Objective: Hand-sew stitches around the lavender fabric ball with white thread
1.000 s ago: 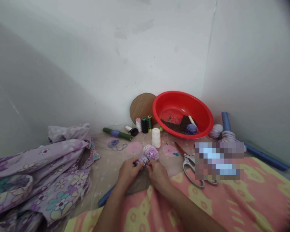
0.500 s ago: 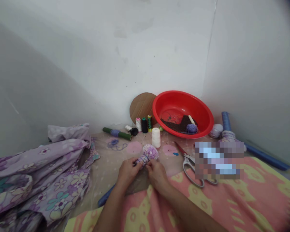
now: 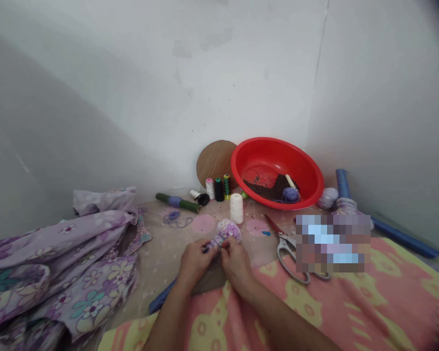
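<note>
In front of me a rounded bundle of purple-and-white floral cloth is drawn into a narrow neck. Closed round the gathered tail of this bundle is my left hand. My right hand pinches at the neck's right side, fingers bent together; what lies between its fingertips is too small to make out. Dark bluish strands showed round the neck earlier, and my right fingers now cover most of that spot. A blue roll pokes out beneath my left forearm.
Large scissors lie right of my hands, near a pixelated patch. Behind stand a white thread cone, thread spools and a red basin. Floral cloth is heaped left; a pink-yellow blanket covers the front.
My right hand has shifted slightly up and over the neck of the cloth bundle. The bundle's round end has tipped a little right; my left hand stays in place.
</note>
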{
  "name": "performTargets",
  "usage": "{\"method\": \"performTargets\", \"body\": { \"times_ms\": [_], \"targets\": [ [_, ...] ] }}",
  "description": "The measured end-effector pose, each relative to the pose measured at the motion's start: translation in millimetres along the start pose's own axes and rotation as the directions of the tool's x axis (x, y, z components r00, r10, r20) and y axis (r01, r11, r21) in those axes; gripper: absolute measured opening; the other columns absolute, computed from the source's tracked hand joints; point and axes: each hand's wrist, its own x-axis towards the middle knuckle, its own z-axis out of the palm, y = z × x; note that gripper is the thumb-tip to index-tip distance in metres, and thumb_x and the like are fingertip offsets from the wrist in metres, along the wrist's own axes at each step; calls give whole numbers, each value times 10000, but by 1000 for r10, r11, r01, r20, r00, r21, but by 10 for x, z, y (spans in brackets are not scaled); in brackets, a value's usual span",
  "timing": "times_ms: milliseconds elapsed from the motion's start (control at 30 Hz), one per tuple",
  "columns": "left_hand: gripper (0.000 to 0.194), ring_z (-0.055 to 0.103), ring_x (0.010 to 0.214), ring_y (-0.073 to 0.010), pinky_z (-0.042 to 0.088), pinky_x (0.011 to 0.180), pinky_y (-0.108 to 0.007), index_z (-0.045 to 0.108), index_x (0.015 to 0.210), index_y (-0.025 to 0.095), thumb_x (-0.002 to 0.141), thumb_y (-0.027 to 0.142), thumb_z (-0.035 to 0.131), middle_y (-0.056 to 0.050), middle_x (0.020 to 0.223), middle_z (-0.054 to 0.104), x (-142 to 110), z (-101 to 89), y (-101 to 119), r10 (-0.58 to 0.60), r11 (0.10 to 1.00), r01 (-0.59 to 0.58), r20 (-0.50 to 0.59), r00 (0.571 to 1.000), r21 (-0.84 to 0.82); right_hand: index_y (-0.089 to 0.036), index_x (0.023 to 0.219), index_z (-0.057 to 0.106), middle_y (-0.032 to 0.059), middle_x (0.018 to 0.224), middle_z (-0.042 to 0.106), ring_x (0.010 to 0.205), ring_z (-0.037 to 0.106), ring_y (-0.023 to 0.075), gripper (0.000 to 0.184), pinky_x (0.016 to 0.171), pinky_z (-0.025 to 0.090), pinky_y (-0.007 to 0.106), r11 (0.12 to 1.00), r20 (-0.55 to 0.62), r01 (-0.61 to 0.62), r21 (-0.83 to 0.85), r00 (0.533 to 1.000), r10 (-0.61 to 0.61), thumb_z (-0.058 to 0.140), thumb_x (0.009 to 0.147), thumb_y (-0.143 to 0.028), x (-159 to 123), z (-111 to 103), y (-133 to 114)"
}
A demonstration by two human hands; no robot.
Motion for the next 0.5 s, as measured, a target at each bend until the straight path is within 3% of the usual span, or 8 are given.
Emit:
{"method": "performTargets", "body": {
  "times_ms": [200,367,500],
  "targets": [
    [376,574,787,-176,387,658,-213,632,930,194,696,427,453,-39,897,655,-2,12,15,-11,1000,11,-14,1000,0,-166,817,534,48,717,609,671,555,155,179,575,368,222,999,4,21,-39,1000,-21,392,712,-141,44,-1,-36],
    [386,572,795,-176,383,647,-210,617,957,192,681,418,470,-39,913,650,4,35,-10,-32,999,32,-6,999,-6,-179,881,554,58,720,618,672,556,175,215,595,353,255,948,49,100,-301,995,-90,380,754,-164,40,-129,-51],
    [376,570,785,-177,378,636,-216,614,946,188,682,413,471,-48,902,648,0,35,-1,-26,1000,26,-1,1000,14,-194,902,565,80,864,591,804,519,207,227,703,352,309,837,-17,243,-490,958,-288,367,795,-222,12,-266,-109]
  ]
}}
